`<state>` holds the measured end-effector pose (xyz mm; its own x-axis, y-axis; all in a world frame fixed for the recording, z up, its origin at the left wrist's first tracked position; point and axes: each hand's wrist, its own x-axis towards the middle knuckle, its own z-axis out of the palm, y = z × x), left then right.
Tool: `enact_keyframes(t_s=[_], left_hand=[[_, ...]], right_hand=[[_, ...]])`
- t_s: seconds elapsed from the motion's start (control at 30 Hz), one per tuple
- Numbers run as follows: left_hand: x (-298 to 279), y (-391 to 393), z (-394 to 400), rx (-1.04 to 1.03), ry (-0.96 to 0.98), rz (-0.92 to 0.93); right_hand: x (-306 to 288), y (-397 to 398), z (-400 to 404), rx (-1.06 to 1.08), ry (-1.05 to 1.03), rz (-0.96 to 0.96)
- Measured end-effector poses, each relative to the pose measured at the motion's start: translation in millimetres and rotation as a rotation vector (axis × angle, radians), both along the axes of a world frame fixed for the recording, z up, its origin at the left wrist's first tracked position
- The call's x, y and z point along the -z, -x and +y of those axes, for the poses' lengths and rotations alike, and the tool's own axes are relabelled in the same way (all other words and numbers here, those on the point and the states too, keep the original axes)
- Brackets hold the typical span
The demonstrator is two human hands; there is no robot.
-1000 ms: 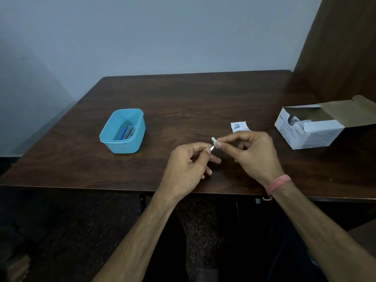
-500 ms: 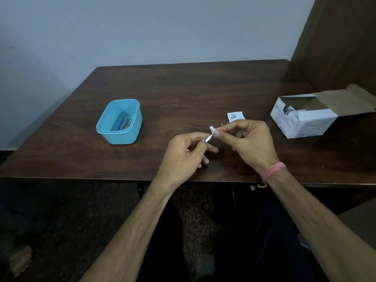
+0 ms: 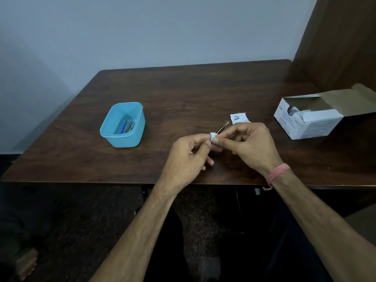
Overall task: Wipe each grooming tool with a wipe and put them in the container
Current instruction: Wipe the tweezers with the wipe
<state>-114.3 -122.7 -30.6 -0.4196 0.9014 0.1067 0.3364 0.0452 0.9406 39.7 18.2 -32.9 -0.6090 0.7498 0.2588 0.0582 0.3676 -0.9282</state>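
left hand (image 3: 186, 157) pinches wipe (image 3: 213, 136) around thin metal tool (image 3: 222, 127) | right hand (image 3: 251, 144) grips tool, steadying it for wiping, above table's (image 3: 183, 94) near edge | container (image 3: 123, 125) left, holding other tools

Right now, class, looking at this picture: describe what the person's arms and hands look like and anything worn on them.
Both forearms are bare, with no sleeves in view. The right wrist carries a pink thread band with a loose end hanging below it. The left hand and right hand show no rings or gloves.
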Motion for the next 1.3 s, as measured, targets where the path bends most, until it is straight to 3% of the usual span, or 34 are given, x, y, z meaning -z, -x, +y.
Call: enact_keyframes(t_s=[0.27,0.43,0.6,0.8,0.93,1.07,1.2,1.3], left_hand=[[0.5,1.3,0.7,-0.001,0.007,-0.008],[-1.7,1.2,0.8,0.025,0.002,-0.038],[-1.0,-0.2,-0.8,0.014,0.015,-0.011],[-2.9,-1.6,-2.5,-0.004,0.015,-0.001],[-1.1,-0.9,-1.1,-0.026,0.027,0.045],[-0.1,-1.2,-0.8,-0.041,0.03,0.026],[0.8,-1.3,-1.7,-0.047,0.023,0.036],[-1.0,-3.3,-1.2,-0.029,0.024,0.044]], right_hand=[[-6.8,7.1,2.6,-0.087,0.098,-0.078],[-5.5,8.3,2.3,0.011,0.112,-0.062],[-6.8,3.8,1.6,-0.091,0.099,-0.104],[-8.4,6.3,2.8,-0.017,0.133,-0.048],[-9.4,6.4,3.7,-0.095,0.119,-0.142],[-9.6,9.0,5.7,0.015,0.147,-0.099],[-7.0,5.1,2.6,-0.125,0.126,-0.103],[-7.9,2.3,5.9,-0.085,0.136,-0.082]])
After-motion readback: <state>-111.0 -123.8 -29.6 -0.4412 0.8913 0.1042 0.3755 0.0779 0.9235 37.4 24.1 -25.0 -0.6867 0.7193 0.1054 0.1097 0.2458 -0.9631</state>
